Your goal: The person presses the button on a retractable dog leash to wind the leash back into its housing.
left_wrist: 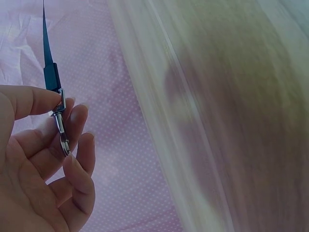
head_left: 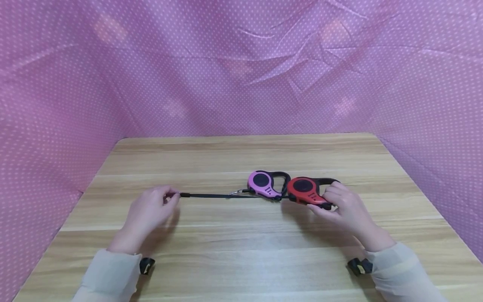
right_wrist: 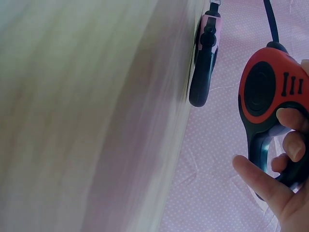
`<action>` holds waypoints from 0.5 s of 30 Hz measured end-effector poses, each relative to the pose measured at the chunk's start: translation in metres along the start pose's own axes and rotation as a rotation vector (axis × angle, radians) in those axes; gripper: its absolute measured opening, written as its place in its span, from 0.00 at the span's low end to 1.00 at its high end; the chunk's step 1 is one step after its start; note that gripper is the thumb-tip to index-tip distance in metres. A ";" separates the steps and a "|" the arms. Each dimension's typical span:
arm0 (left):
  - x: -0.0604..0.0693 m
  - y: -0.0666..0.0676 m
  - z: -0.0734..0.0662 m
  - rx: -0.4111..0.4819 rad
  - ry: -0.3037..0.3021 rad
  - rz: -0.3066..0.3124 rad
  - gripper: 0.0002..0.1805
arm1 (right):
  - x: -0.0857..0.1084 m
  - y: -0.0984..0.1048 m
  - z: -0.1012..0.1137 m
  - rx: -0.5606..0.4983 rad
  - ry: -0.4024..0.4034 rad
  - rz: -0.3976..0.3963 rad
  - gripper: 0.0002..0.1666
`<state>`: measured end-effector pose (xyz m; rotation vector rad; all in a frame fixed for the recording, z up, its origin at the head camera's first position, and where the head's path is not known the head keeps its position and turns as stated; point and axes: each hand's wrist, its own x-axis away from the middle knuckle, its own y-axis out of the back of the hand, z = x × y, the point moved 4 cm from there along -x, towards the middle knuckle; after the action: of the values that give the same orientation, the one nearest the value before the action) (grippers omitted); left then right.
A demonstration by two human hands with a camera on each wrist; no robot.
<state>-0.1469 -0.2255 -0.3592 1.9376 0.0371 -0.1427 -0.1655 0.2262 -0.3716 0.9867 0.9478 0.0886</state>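
Note:
My left hand (head_left: 151, 209) pinches the metal clip (left_wrist: 59, 123) at the end of a dark leash strap (head_left: 211, 196), thumb against the fingers in the left wrist view. Rightward from there, the strap stretches straight to a red retractable dog leash (head_left: 308, 196). My right hand (head_left: 349, 209) grips that red leash by its black handle, fingers through the loop, and holds it above the tabletop. A pink retractable leash (head_left: 253, 181) lies on the table between the hands, behind the strap, its own small clip (head_left: 237, 192) pointing left.
The wooden table (head_left: 226, 251) has light grain, and both hands cast shadows on it. Pink dotted cloth (head_left: 241, 96) hangs behind the table and along both sides. A small black device (head_left: 146, 265) sits at the left wrist, another (head_left: 359, 266) at the right.

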 end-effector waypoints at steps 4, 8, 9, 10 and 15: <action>0.000 0.001 -0.003 0.006 -0.013 -0.009 0.15 | 0.000 -0.001 0.000 -0.003 0.003 -0.003 0.19; 0.000 0.002 -0.005 0.007 -0.025 -0.012 0.15 | -0.001 -0.001 0.000 -0.009 0.021 -0.020 0.20; 0.000 0.002 -0.006 0.005 -0.027 -0.012 0.15 | -0.002 -0.001 0.000 -0.009 0.024 -0.022 0.20; 0.000 0.002 -0.006 0.006 -0.028 -0.011 0.15 | -0.002 -0.001 0.001 -0.008 0.025 -0.023 0.20; 0.000 0.001 -0.007 0.008 -0.032 -0.013 0.15 | -0.003 -0.002 0.001 -0.007 0.014 -0.009 0.20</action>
<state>-0.1463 -0.2191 -0.3555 1.9428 0.0281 -0.1828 -0.1674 0.2228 -0.3715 0.9763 0.9646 0.0910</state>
